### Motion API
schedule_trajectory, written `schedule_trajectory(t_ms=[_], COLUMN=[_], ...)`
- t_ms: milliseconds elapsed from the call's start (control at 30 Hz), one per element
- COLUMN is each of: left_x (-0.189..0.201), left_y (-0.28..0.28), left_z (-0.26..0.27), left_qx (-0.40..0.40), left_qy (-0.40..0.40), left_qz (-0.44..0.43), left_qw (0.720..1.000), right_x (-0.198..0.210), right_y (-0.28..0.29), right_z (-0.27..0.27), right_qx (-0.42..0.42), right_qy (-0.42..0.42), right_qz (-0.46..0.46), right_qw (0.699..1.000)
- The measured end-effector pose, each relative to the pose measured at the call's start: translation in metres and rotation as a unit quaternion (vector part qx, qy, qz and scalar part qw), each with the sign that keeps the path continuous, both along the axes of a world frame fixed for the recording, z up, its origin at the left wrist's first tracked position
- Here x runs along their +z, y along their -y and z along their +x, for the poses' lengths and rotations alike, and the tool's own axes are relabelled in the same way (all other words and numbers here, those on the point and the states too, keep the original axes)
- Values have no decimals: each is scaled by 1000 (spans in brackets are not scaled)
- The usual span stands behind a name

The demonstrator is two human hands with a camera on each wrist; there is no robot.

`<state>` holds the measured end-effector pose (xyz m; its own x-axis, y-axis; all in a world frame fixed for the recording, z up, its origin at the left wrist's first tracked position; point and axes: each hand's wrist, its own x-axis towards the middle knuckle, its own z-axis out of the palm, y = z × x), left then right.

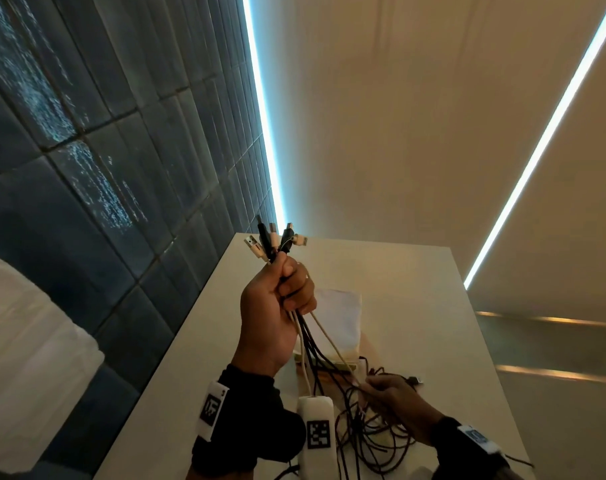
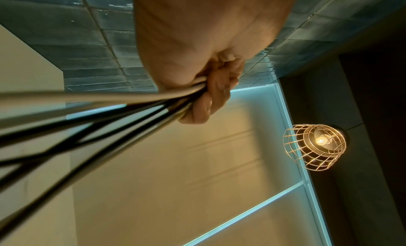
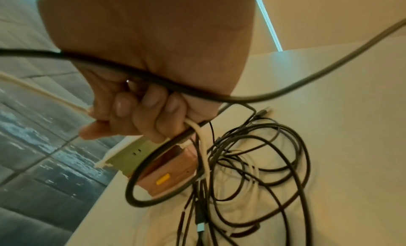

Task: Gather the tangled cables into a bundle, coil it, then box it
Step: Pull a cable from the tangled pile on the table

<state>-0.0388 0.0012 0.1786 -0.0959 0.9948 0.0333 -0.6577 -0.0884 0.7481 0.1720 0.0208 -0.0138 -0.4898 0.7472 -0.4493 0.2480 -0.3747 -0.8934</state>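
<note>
the white table (image 1: 415, 306) runs away from the person, its left edge along a dark tiled wall (image 1: 86, 168), its right edge open to the floor. the left hand (image 1: 277, 306) is raised over the table, fingers curled tight round the cables (image 1: 315, 344), whose plug ends (image 1: 277, 239) fan upward; the bundle's long axis slants down toward the right hand (image 1: 395, 400), whose fingers curl round several strands. below, thin black and white cords lie in loose loops on the table. a box (image 3: 173, 169) sits just beside them.
</note>
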Motion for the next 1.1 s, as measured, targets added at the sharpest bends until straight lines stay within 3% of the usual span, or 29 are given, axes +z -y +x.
schedule_trajectory(t_ms=[133, 267, 400, 500, 733, 1033, 1100], left_x=[-7, -14, -12, -3, 15, 19, 17], left_y=[0, -3, -3, 0, 9, 15, 16], left_z=[6, 10, 15, 17, 11, -4, -7], left_qx=[18, 44, 65, 57, -4, 12, 23], left_qy=[-48, -83, -117, -110, 75, 55, 40], left_qz=[-72, -151, -204, -200, -94, -20, -22], left_qw=[996, 984, 970, 972, 993, 998, 999], right_x=[20, 91, 151, 167, 140, 69, 52], right_y=[-15, -28, -17, -7, -1, -7, -6], right_z=[-9, -24, -41, -48, -43, -42, -44], right_qx=[-95, -173, -116, -57, 28, 15, 8], right_qy=[68, -90, -209, -247, -229, -94, -102], right_qz=[122, 151, 244, 280, 248, 212, 190], right_qw=[986, 969, 940, 926, 941, 973, 976])
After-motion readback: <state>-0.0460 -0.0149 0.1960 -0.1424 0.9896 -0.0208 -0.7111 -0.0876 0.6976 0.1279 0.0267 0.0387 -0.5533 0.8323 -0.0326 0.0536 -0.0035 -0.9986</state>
